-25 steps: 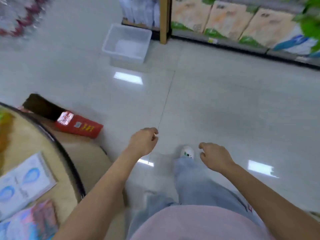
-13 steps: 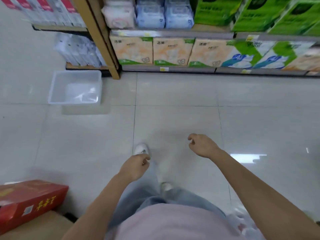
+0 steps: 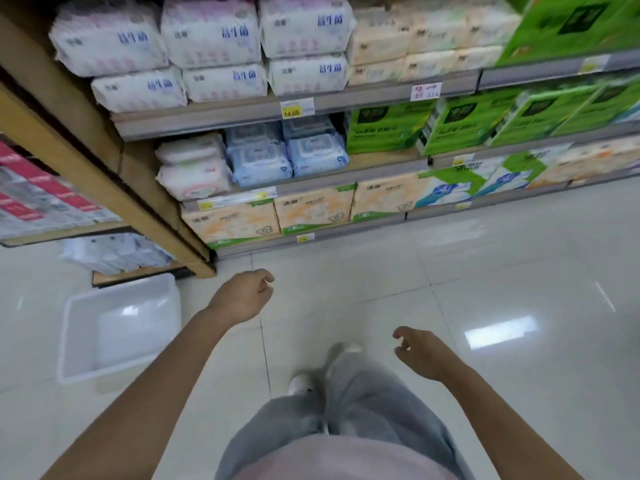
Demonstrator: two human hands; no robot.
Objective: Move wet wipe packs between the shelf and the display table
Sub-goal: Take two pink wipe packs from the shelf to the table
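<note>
Both hands hang curled loosely with nothing in them: the left hand [image 3: 242,296] is held out over the floor tiles [image 3: 485,271] near the foot of the wooden upright [image 3: 86,161], and the right hand [image 3: 420,351] sits lower, beside the person's grey trousers [image 3: 363,403], its fingers bent and apart from the thumb. Neither touches any goods.

The wet wipe packs [image 3: 287,154], pale blue with a flap label on the face, lie stacked on the middle level of the shelf [image 3: 363,98], well apart from both hands. Just to their left on the same level sit soft white and pink packs [image 3: 192,168]; to their right stand green boxes [image 3: 388,129]. The level above carries white tissue bundles with blue lettering [image 3: 211,39], two high, with peach bundles [image 3: 408,46] next to them and a yellow price tag [image 3: 292,110] on the rail below. The lowest level holds peach packs with a green band [image 3: 311,209].

A translucent white plastic bin [image 3: 74,336] rests on the floor to the left of the left forearm, open side up, its pale bottom in plain view with a glint of light on it. Behind it, a second unit holds red and white packages [image 3: 34,199] and a low row of pale packs [image 3: 114,251]
</note>
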